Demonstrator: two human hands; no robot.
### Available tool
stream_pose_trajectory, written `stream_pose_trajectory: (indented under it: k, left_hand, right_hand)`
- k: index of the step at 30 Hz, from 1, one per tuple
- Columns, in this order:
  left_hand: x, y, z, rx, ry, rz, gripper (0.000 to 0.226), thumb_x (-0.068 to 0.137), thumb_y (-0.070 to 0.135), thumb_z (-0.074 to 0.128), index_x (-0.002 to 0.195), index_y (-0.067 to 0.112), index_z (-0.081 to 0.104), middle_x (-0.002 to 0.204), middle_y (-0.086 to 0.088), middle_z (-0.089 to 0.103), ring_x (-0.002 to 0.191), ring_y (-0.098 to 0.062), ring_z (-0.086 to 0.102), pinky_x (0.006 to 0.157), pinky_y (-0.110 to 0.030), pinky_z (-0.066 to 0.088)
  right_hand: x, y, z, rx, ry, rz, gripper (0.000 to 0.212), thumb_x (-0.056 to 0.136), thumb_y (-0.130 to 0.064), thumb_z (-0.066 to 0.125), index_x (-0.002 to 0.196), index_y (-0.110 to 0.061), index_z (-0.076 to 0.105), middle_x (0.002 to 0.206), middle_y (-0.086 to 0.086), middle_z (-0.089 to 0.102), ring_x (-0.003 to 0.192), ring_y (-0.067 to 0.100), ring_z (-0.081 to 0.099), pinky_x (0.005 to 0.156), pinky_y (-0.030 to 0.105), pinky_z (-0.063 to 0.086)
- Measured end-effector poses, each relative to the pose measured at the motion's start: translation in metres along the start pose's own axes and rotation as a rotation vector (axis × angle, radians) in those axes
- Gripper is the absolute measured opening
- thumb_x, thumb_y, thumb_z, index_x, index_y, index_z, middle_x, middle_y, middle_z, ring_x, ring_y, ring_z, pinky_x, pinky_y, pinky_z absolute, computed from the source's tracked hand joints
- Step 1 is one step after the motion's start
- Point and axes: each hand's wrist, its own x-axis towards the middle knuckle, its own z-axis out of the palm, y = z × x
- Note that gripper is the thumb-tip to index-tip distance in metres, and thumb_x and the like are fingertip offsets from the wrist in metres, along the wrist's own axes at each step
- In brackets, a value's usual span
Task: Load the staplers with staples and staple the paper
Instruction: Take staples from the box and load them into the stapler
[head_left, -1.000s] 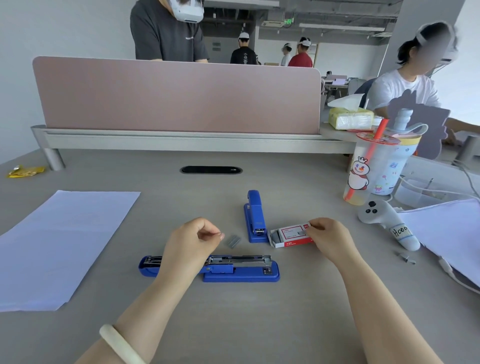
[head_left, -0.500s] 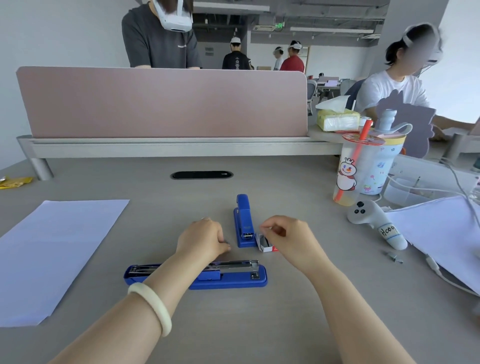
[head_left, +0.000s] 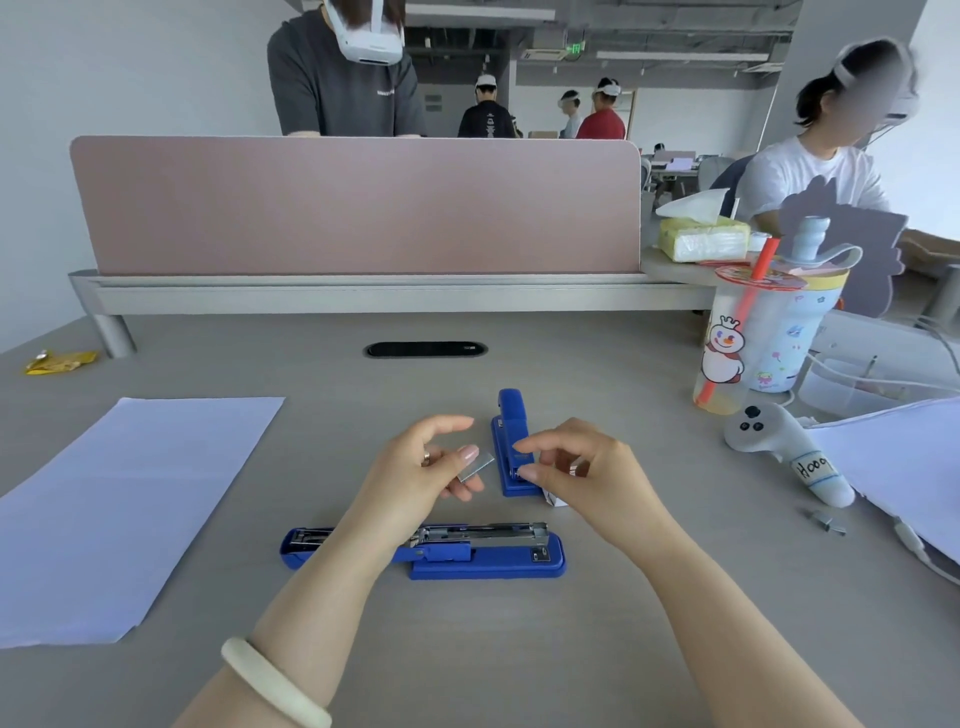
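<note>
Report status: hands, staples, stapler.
Left hand pinching staple strip. Right hand open, empty. Open stapler waiting, tray exposed. Nothing in the way.

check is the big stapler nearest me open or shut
Open: the stapler lies flat with its blue top swung out left and its metal staple channel exposed.

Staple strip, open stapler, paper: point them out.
Staple strip (head_left: 477, 466): head view, middle of the strip.
Open stapler (head_left: 488, 558): head view, blue base.
Paper (head_left: 130, 499): head view, sheet's middle.

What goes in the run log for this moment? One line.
left hand: holds staple strip | right hand: open | opened stapler: unloaded | paper: untouched
</note>
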Motion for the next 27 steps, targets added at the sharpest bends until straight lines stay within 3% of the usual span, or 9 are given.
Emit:
stream_pose_trajectory:
  k: [4,8,14,19,23,27]
  left_hand:
    - [-0.003,0.004,0.002,-0.007,-0.043,0.009,0.033,0.089,0.018,0.058,0.117,0.032,0.05,0.065,-0.001,0.069,0.05,-0.007,0.058,0.06,-0.012,0.05]
    - [-0.005,0.004,0.003,0.051,-0.088,0.028,0.037,0.089,0.021,0.058,0.122,0.034,0.048,0.064,0.0,0.069,0.051,-0.008,0.057,0.073,-0.024,0.049]
    - [-0.008,0.006,0.004,0.06,-0.128,0.037,0.035,0.09,0.021,0.056,0.122,0.033,0.048,0.065,0.0,0.068,0.05,-0.008,0.054,0.064,-0.014,0.048]
    - [-0.009,0.008,0.005,0.047,-0.131,0.025,0.032,0.09,0.023,0.056,0.121,0.031,0.05,0.07,-0.003,0.069,0.053,-0.007,0.058,0.065,-0.014,0.049]
    - [-0.007,0.008,0.0,0.104,-0.035,0.035,0.019,0.086,0.031,0.061,0.103,0.026,0.063,0.085,0.007,0.068,0.074,-0.005,0.065,0.075,-0.019,0.049]
    - [-0.01,0.006,0.0,0.283,-0.029,0.121,0.008,0.077,0.027,0.072,0.075,0.034,0.068,0.075,0.011,0.068,0.066,0.004,0.057,0.061,-0.005,0.043]
  right_hand:
    - [0.0,-0.005,0.003,0.057,-0.06,-0.003,0.027,0.074,-0.021,0.075,0.087,-0.043,0.068,0.081,-0.006,0.054,0.064,0.007,0.049,0.065,0.025,0.047]
    - [-0.001,-0.009,0.003,0.061,-0.091,-0.003,0.024,0.074,-0.019,0.075,0.088,-0.038,0.07,0.084,-0.006,0.054,0.065,0.002,0.048,0.064,0.014,0.041]
    - [-0.003,-0.012,0.003,0.065,-0.122,-0.005,0.021,0.075,-0.016,0.075,0.081,-0.036,0.072,0.081,-0.011,0.055,0.069,-0.001,0.051,0.065,0.009,0.039]
    - [-0.002,-0.013,0.002,0.065,-0.129,0.007,0.014,0.077,-0.016,0.073,0.079,-0.03,0.074,0.078,-0.01,0.056,0.067,0.001,0.05,0.064,0.01,0.039]
    - [-0.001,-0.011,-0.001,0.055,-0.087,0.038,0.009,0.076,-0.018,0.074,0.079,-0.027,0.075,0.083,-0.001,0.061,0.063,0.003,0.047,0.061,0.012,0.04]
    - [-0.001,-0.011,-0.003,0.075,-0.065,0.056,0.011,0.075,-0.02,0.075,0.076,-0.031,0.073,0.086,0.004,0.063,0.064,0.005,0.049,0.061,0.013,0.041]
